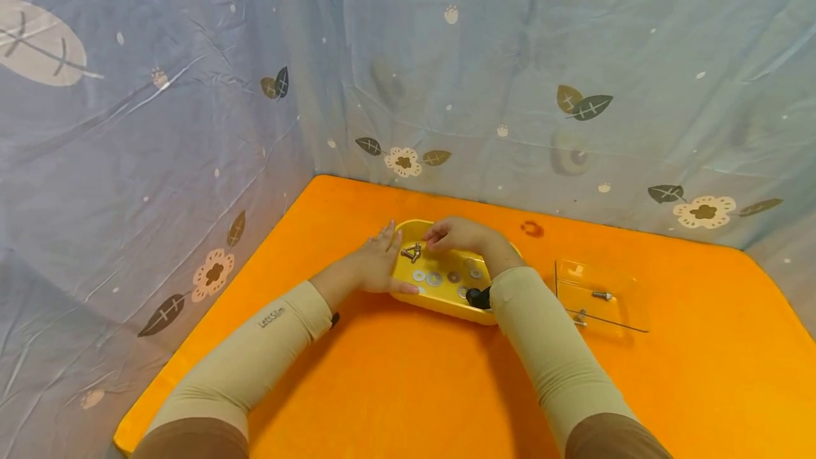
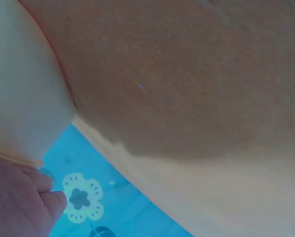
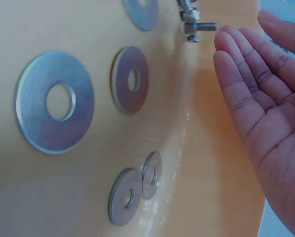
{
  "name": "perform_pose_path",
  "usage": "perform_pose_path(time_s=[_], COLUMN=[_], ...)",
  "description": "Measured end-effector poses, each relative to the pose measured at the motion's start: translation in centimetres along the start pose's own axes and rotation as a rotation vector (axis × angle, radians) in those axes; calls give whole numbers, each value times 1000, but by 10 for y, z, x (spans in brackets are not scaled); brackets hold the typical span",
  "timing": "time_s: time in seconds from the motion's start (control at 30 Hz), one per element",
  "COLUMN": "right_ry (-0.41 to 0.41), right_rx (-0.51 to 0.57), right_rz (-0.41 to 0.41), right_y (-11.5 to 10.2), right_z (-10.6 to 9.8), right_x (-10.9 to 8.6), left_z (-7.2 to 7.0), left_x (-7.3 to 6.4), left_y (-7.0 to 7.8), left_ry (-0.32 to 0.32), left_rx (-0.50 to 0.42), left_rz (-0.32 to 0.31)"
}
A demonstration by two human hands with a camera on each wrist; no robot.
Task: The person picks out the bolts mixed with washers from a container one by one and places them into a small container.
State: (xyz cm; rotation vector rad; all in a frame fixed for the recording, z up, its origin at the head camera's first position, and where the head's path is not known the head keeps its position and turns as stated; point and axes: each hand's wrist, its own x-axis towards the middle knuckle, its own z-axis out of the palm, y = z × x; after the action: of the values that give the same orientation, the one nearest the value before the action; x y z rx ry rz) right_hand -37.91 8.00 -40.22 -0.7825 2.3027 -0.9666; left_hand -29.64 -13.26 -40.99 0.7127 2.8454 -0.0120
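A yellow tray [image 1: 446, 305] stands on the orange table with several metal washers [image 1: 433, 278] on its floor. At its left end lies a small cluster of bolts [image 1: 411, 253], some bearing nuts. My left hand [image 1: 376, 261] holds that end of the tray, thumb over the near rim and fingers along the left side. Over the tray from the right reaches my right hand [image 1: 465, 234], its fingertips close to the bolts. In the right wrist view its fingers [image 3: 236, 84] are loosely bent, thumb apart, with nothing between them; a bolt [image 3: 202, 26] points toward them.
Right of the tray, a clear divided box [image 1: 618, 303] holds a bolt [image 1: 601, 295] and another small metal piece [image 1: 579, 318]. Dark divider lines cross it. Patterned curtains [image 1: 510, 55] hang behind the table and along its left side.
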Motion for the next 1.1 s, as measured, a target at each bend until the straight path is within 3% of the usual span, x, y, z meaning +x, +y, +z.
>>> perform_pose_path(time_s=[0.2,0.63,0.87,1.1], right_ry=[-15,-52,-27,-25], right_rx=[-46,-85,-131,-104], right_rz=[11,13,-23,-11], right_y=[-1,3,6,4], right_z=[5,14,20,27], right_x=[6,12,18,21], left_z=[1,-1,-1,0], left_x=[-1,-3,-4,-5], left_y=[-1,1,1,1], left_ry=[30,19,22,22], left_rx=[-27,-23,-13,-23], left_rz=[8,0,4,5])
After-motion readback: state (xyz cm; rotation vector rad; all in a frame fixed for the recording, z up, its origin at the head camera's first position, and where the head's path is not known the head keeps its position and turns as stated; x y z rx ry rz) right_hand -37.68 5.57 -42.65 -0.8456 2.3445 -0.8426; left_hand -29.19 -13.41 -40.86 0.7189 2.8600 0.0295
